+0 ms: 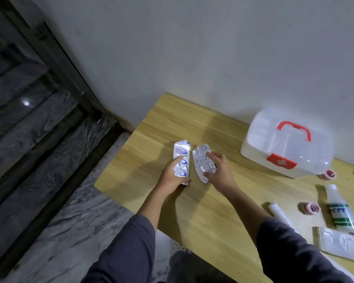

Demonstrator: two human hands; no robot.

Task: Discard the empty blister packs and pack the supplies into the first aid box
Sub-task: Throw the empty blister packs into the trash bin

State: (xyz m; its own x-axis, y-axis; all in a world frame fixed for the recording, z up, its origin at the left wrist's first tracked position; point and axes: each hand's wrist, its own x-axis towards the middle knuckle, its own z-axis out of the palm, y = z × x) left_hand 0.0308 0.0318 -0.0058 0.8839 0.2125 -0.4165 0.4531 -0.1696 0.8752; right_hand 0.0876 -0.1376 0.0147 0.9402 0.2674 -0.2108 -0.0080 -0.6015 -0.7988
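Head view, looking down on a wooden table (192,211) set against a pale wall. Left hand (172,176) closing its grip round a silver blister pack with blue print (181,158), holding it upright just above the table near the left edge. Right hand (219,170) gripping a second, crumpled silver blister pack (201,160) between thumb and fingers, just beside the first, the two packs apart by a narrow gap. Sitting well to the right against the wall: a translucent white first aid box (286,144), lid shut, with red handle and red latch bearing a white cross. Lying near the right edge of the table: two small red-and-white rolls (311,208), one just in front of the box, a white bottle with a green label (339,209), a clear tube (278,213) and a flat clear packet (343,244). Dark sleeves covering both forearms. Grey marbled floor showing at the left.
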